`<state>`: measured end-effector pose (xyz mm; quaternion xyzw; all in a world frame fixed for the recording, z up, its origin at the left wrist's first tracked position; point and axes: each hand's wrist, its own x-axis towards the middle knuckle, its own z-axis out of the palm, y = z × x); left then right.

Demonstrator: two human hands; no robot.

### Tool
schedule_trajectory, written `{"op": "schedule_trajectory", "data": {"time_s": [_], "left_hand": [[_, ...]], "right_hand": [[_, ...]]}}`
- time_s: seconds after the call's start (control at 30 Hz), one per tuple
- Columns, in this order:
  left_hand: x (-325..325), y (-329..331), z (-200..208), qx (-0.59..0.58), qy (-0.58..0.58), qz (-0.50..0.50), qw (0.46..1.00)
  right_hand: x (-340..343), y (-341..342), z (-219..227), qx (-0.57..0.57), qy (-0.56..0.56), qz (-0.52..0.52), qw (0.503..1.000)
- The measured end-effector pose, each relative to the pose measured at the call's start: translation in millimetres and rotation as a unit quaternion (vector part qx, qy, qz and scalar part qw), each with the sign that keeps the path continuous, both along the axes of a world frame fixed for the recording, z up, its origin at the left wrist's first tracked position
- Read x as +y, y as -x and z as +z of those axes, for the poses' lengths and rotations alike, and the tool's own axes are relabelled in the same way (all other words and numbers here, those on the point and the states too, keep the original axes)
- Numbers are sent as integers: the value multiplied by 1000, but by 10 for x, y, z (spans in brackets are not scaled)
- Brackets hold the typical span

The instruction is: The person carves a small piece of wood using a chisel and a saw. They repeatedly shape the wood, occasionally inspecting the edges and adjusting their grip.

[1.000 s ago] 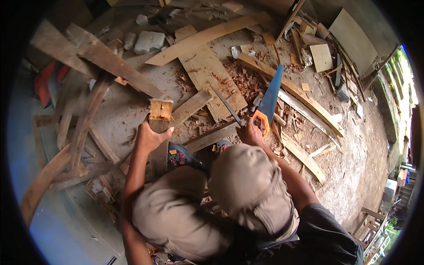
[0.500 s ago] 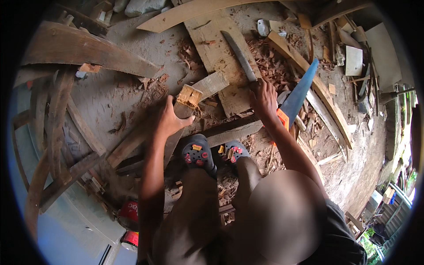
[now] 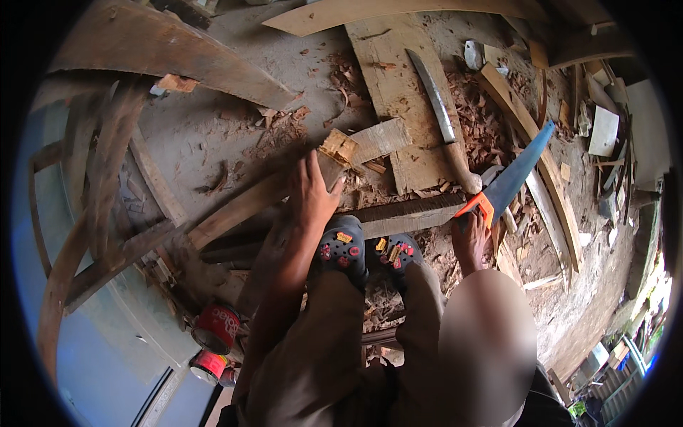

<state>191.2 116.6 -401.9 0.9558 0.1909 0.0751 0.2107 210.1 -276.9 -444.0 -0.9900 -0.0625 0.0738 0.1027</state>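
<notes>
Left hand (image 3: 315,192) clasps a square brown timber post (image 3: 339,148) near its rough, pale end, beside the near left corner of a wide flat wooden board (image 3: 388,85) on the floor (image 3: 267,135). Thumb and fingers straddle it. Right hand (image 3: 472,242) is closed round the orange handle (image 3: 486,208) of a blue-bladed handsaw (image 3: 517,169).

Progress, my read: saw in hand, post held, blade well apart, no cut under way. Can't judge how much is left.

Clutter: wood-handled machete (image 3: 435,103) along board's right edge, grey-brown beam (image 3: 409,219) below its near edge, reddish shavings (image 3: 487,107) right. Dark clogs (image 3: 342,250) crowd the post.
</notes>
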Motion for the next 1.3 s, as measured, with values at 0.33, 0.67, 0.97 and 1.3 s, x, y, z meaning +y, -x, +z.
{"op": "schedule_trajectory", "data": {"time_s": [0.33, 0.67, 0.97, 1.3], "left_hand": [[-94, 27, 397, -1, 31, -104, 994], [-173, -725, 43, 8, -40, -168, 985], [-259, -757, 30, 46, -40, -87, 994], [-251, -745, 51, -7, -57, -81, 995]], "right_hand": [[-205, 123, 968, 14, -495, -351, 795], [32, 204, 1568, -15, -473, -96, 876], [1065, -427, 1423, 99, -368, 100, 919], [789, -484, 1428, 117, -357, 117, 919]]}}
